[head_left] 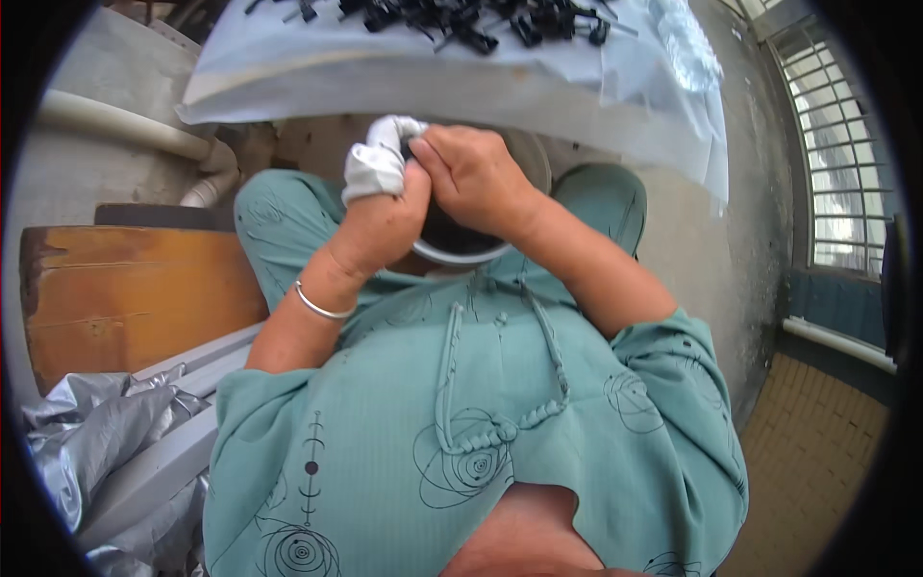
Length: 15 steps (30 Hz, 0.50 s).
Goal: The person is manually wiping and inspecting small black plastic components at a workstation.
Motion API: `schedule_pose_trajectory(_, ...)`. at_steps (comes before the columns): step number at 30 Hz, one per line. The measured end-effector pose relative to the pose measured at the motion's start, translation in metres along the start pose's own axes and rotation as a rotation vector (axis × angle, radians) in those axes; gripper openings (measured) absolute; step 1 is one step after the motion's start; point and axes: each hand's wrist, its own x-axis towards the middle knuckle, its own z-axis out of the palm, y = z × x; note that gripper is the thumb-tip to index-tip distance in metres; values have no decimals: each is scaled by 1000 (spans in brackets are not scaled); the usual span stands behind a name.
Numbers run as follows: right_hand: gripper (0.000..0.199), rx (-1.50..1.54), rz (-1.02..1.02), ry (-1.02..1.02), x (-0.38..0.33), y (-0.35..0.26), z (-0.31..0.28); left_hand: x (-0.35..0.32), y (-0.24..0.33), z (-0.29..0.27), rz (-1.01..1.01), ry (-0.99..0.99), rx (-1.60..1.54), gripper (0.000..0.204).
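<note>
My left hand (392, 207) is closed, with a white cloth or glove (377, 168) bunched around its fingers. Pressed against it from the right, my right hand (476, 173) has its fingers curled in a pinch. A small dark patch shows between the two hands, but what they hold is mostly hidden. Both hands are above a round bucket (461, 258) with a light rim and a dark inside, which stands between my knees. What lies in the bucket cannot be made out.
Ahead is a table covered with a white plastic sheet (433, 87), bearing a pile of small black parts (471, 24). Clear plastic (687, 48) lies at its right. Left are a wooden board (144, 298), a pipe (125, 120) and silver sheeting (106, 423). A barred window (836, 144) is at right.
</note>
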Motion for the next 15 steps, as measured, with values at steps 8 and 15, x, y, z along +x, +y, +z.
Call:
schedule_pose_trajectory(8, 22, 160, 203, -338, 0, 8, -29, 4, -7, 1, -228, -159, -301, 22)
schedule_pose_trajectory(15, 26, 320, 336, -292, -25, 21, 4, -14, -25, -2, -64, -168, 64, 23)
